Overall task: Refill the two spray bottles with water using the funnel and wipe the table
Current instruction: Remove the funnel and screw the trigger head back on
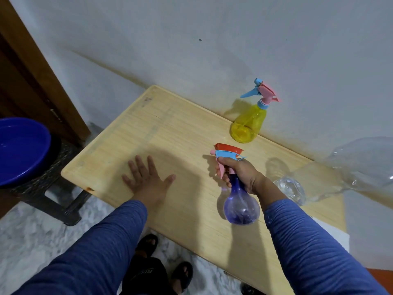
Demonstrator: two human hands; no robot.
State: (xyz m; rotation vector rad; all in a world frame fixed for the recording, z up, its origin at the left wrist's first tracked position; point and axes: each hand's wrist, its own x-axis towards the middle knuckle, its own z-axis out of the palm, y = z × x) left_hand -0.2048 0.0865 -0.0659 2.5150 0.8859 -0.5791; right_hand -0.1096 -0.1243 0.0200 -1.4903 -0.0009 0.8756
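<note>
Wooden table — two spray bottles, yellow and purple.

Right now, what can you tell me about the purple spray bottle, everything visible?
The purple spray bottle has a round, translucent violet body of what looks like plastic, narrowing to a slim neck. Its spray head is light blue with a pink trigger and nozzle tip. The right hand has its grip around the neck, a finger by the trigger. It stands roughly upright near the table's front edge; whether its base touches the wood is unclear. Water level is unclear.
</note>
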